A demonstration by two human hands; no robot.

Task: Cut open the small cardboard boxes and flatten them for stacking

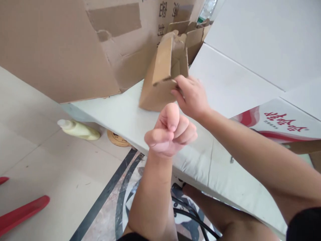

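Observation:
My right hand (192, 95) grips the near edge of a small brown cardboard box (160, 75) that stands open and tilted on the white table (120, 113). My left hand (172, 132) hovers in front of the table edge, curled into a fist with the thumb tucked between the fingers and nothing visible in it. It is just below and left of my right hand, not touching the box.
A large cardboard carton (62, 50) fills the upper left behind the small box. White sheets (250, 43) and a red-printed white box (283, 122) lie to the right. On the floor are a pale yellow bottle (79, 130), a round wooden disc (117, 139) and red bars (22, 214).

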